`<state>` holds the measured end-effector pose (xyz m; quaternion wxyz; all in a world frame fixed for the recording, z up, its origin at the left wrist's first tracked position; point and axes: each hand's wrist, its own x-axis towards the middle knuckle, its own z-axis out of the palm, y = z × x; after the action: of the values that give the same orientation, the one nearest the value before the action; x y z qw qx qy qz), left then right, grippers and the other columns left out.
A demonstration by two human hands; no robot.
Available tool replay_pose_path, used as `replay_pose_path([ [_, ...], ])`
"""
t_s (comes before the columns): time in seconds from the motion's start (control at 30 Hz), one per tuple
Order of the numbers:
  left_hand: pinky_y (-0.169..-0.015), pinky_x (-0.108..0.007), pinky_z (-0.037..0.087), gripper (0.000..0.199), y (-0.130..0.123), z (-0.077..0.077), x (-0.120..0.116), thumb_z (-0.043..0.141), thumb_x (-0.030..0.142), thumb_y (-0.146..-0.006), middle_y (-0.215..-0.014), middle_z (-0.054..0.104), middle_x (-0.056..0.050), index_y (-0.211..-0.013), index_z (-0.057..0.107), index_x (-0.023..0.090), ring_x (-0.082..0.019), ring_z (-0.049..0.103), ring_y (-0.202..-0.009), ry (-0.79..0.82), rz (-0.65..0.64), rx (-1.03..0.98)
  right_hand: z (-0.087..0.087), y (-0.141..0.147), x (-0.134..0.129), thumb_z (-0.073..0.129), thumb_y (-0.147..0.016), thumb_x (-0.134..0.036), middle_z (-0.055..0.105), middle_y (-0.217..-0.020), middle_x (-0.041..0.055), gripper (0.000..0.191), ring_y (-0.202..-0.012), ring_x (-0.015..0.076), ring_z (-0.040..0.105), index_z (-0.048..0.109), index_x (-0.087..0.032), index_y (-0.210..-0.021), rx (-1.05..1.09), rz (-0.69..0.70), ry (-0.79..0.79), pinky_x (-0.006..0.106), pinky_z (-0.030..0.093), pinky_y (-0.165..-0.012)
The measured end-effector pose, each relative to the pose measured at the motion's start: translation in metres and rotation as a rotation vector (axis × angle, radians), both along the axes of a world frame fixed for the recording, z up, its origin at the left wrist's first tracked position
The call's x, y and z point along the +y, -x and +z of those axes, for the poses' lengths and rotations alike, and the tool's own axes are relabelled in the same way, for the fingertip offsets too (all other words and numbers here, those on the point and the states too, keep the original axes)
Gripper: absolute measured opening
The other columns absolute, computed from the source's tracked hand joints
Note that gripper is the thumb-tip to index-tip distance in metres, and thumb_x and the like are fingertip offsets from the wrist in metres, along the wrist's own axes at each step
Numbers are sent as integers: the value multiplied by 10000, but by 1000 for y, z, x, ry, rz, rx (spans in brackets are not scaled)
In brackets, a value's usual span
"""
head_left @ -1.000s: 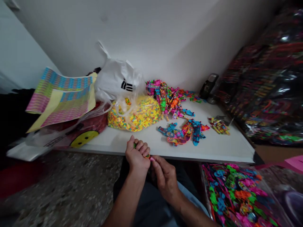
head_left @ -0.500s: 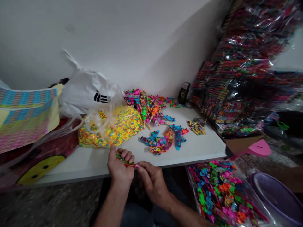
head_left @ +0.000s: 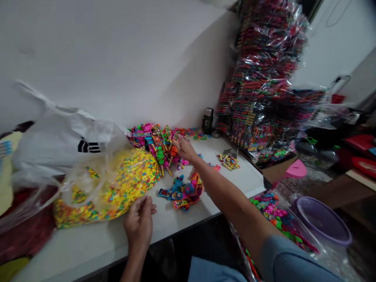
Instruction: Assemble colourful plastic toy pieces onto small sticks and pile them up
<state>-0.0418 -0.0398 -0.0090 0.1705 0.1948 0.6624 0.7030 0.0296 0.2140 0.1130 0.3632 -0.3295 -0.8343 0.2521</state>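
My left hand (head_left: 139, 221) is raised at the table's front edge beside the bag of small yellow pieces, its fingers curled in; whatever they may hold is hidden. Stretched across the table, my right hand (head_left: 185, 149) is at the far pile of colourful toys (head_left: 154, 141), its fingers extended and a little apart, with no held thing distinguishable. An orange piece shows just below its thumb. Between the hands lies a small group of toy skateboards (head_left: 183, 192), partly behind my right forearm.
A clear bag of yellow pieces (head_left: 132, 172) and a white plastic bag (head_left: 64, 137) stand left. Printed sticks (head_left: 229, 161) lie right, near a dark flask (head_left: 207, 120). Tall stacks of wrapped toys (head_left: 258, 78) rise at right. Below are a toy-filled container (head_left: 273, 207) and purple bucket (head_left: 323, 219).
My hands have parted: the right has reached forward to the far pile, while the left stays near the front edge. The toy both hands held is no longer visible in them. The view has shifted right.
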Motion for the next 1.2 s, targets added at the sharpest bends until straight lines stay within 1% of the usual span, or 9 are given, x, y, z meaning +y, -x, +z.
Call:
replay_pose_path([
  [0.07,-573,-254,513,466,0,0,-1,717,489,-769,-763,621,-35,-1063,630,137,-151,586,-643,17,10,-11,-6,-25,4,492,-978,-362,646,-1056,55,377,-864,105,545,604,-116,-1240,-73,-36,-43,208,394,-819],
  [0.2,-536,-214,475,436,-3,3,1,701,495,-789,-779,617,-32,-1064,640,163,-137,576,-648,57,-6,29,-27,-122,7,510,-959,-393,659,-842,58,328,-734,130,538,696,-123,-942,-232,-150,-48,233,359,-713],
  [0.3,-521,-209,464,464,-6,6,4,699,520,-775,-807,623,-41,-1064,643,160,-137,579,-651,105,12,50,-41,-185,15,459,-976,-352,675,-902,95,325,-799,155,572,689,-125,-945,-472,-213,-42,238,364,-724],
  [0.4,-493,-211,460,517,-7,8,5,720,537,-733,-831,628,-48,-1071,643,154,-144,583,-647,127,34,22,-54,-216,20,431,-981,-303,676,-1017,92,289,-884,164,588,678,-155,-981,-597,-239,-27,237,374,-768],
  [0.57,-483,-209,450,488,-6,10,1,723,520,-730,-668,586,-14,-1034,637,148,-127,531,-560,90,49,-8,-71,-229,28,413,-981,-325,649,-1090,146,317,-929,214,603,655,-141,-1070,-744,-426,-22,286,394,-773],
  [0.7,-472,-205,431,473,-8,11,1,724,521,-729,-624,572,-3,-1008,632,151,-118,504,-527,85,46,-1,-78,-232,27,382,-993,-345,639,-1115,150,349,-917,219,624,661,-156,-1084,-812,-483,-24,296,420,-763],
  [0.87,-482,-207,433,467,-9,11,2,723,521,-723,-624,566,-4,-985,626,146,-125,510,-551,75,25,21,-81,-230,17,360,-1017,-417,570,-1286,123,389,-1080,226,590,588,-217,-1261,-804,-450,-78,301,447,-820],
  [1.0,-491,-212,440,489,-8,8,0,706,549,-734,-636,570,-9,-995,628,143,-133,520,-571,98,10,46,-85,-221,16,325,-1028,-453,594,-1229,143,442,-1117,248,574,649,-160,-1095,-819,-398,-70,311,459,-832],
  [1.2,-503,-213,447,490,-7,4,-2,690,552,-762,-649,566,-15,-1020,627,141,-138,531,-586,102,-13,64,-87,-220,13,351,-1023,-417,584,-1214,157,404,-1146,264,544,649,-145,-1054,-831,-336,-99,319,449,-860],
])
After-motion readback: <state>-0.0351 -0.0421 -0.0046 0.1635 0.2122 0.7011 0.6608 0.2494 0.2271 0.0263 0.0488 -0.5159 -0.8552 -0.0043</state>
